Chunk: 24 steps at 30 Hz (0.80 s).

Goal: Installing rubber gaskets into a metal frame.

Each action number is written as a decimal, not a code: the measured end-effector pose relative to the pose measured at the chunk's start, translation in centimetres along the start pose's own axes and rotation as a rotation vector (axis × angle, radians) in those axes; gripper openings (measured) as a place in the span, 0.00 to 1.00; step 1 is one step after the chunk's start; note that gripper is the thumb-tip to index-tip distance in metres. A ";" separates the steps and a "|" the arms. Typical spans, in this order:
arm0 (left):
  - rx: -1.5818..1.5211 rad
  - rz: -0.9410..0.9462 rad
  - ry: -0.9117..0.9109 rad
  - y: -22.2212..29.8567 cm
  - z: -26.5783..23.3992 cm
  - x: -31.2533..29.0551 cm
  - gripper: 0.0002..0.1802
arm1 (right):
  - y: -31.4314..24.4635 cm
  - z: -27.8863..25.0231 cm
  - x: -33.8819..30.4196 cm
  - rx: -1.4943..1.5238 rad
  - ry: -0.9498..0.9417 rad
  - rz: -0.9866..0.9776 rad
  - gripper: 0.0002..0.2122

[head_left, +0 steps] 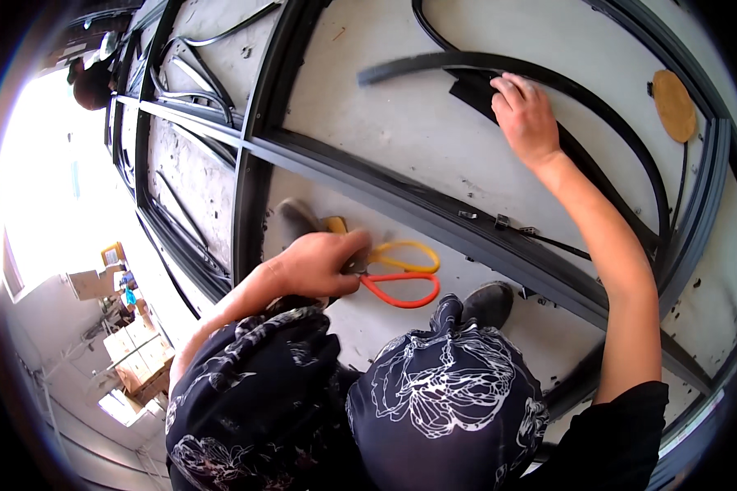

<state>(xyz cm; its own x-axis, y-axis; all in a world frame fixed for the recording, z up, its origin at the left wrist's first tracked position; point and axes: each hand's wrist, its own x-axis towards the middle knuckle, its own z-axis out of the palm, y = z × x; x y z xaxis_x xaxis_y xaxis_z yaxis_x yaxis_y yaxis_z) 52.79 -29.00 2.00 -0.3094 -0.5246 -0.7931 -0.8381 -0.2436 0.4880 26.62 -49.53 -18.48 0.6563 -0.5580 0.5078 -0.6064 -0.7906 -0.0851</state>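
Observation:
My left hand [319, 263] is closed around the blade end of a pair of scissors [403, 301]. Their yellow and red-orange loop handles stick out to the right, while the blades are hidden in the hand. Farther off to the right, my right hand [526, 121] has its fingers curled onto a black rubber strip [606, 114]. That strip arcs from a blurred free end at the left round to the frame's right side. A flatter black strip [594, 168] runs beneath the same hand and wrist.
Dark metal frame bars [401, 209] cross between my hands. Small clips [502, 221] sit on one bar. A brown oval piece [674, 106] lies at the far right. More loose black strips [190, 225] lie in the left frames. Cardboard boxes [137, 352] stand at the lower left.

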 end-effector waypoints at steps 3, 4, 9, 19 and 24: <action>-0.068 0.093 0.279 0.0 -2.0 2.1 0.20 | -1.2 -3.0 1.0 0.017 0.021 0.109 0.04; -0.061 0.094 0.405 -0.4 -2.4 2.5 0.21 | -1.9 -4.1 0.9 0.123 -0.043 0.111 0.05; 0.274 -0.065 0.848 -3.2 -5.0 6.0 0.17 | -6.9 -9.5 -5.4 0.632 -0.567 0.291 0.08; 0.564 0.132 0.809 -7.8 -10.3 15.4 0.16 | -9.8 -13.8 -7.4 0.566 -0.454 0.562 0.02; 0.587 0.611 0.789 -2.7 -6.8 15.4 0.22 | -11.9 -15.9 -7.8 0.378 -0.589 0.697 0.03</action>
<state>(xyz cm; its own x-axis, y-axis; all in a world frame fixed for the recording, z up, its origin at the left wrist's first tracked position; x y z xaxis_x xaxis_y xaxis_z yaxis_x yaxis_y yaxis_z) 53.33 -41.91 -9.05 -0.5417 -0.8380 0.0656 -0.7894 0.5339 0.3030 21.59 -31.76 -7.84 0.3874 -0.8848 -0.2589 -0.8261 -0.2086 -0.5235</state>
